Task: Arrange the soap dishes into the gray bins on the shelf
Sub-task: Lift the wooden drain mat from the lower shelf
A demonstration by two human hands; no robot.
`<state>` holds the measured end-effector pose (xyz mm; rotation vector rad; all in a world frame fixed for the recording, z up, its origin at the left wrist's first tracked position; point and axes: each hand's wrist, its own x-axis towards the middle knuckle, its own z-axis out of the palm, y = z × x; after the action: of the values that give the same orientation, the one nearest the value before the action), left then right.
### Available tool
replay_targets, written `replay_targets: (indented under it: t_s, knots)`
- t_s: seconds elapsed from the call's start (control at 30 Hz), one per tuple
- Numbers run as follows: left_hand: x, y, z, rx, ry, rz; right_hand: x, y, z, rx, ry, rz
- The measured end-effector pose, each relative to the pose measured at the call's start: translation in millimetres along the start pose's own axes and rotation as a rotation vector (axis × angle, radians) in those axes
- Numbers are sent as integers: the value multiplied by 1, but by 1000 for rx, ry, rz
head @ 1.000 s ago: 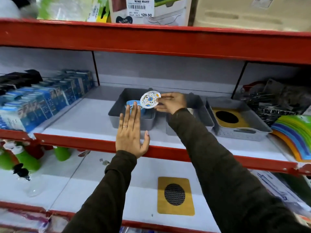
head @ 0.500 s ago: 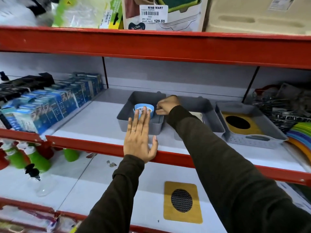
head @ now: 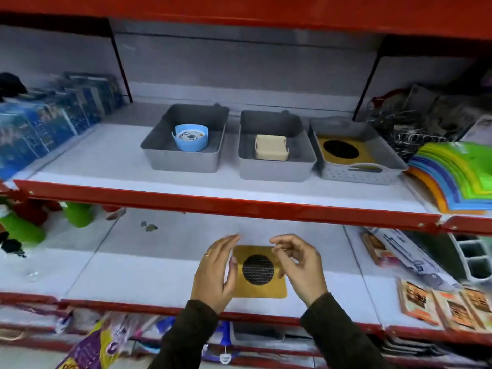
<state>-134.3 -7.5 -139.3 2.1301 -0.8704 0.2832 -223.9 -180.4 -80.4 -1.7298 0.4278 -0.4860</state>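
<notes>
Three gray bins stand side by side on the upper shelf. The left bin (head: 159, 153) holds a round blue soap dish (head: 190, 137) with a patterned insert. The middle bin (head: 274, 169) holds a cream square soap dish (head: 271, 147). The right bin (head: 343, 174) holds a yellow-brown square dish (head: 340, 151) with a black round centre. A matching yellow-brown dish with a black mesh circle (head: 259, 272) lies flat on the lower shelf. My left hand (head: 217, 272) and my right hand (head: 300, 270) hover on either side of it, fingers apart, holding nothing.
Blue boxed goods (head: 48, 126) fill the upper shelf's left. Wire items and a rainbow stack of mats (head: 452, 177) sit at its right. The red shelf edge (head: 226, 206) juts out between the two levels. Green bottles (head: 21, 227) stand lower left; packets (head: 439, 304) lie lower right.
Both hands left the left bin on the upper shelf and dropped to the lower shelf, flanking the yellow-brown dish. The patterned insert now lies in the blue dish. The view has tilted down.
</notes>
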Motion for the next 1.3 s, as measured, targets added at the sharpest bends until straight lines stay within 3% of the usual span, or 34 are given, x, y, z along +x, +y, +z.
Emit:
replay_targets:
  t_s: [0.17, 0.23, 0.37, 0.47, 0.63, 0.77, 0.9, 1.3]
  knots:
    - [2, -34, 60, -180, -270, -767, 20, 109, -5, -255, -64, 475]
    - [9, -47, 80, -227, -396, -988, 29, 141, -3, -338, -72, 589]
    - [16, -57, 101, -259, -431, -1130, 47, 176, 3, -353, -68, 694]
    - [18, -58, 101, -344, -428, -1178, 53, 183, 0, -232, -47, 754]
    - [-3, -44, 77, -838, -140, -1378, 26, 166, -22, 55, 26, 747]
    - [-27, -20, 59, -819, -35, -1183, -6, 141, -34, 273, 147, 711]
    - [-45, 4, 31, -830, 57, -1061, -37, 99, -44, 391, 102, 656]
    - [-6, 90, -77, -902, 138, -573, -40, -43, -87, 416, -8, 232]
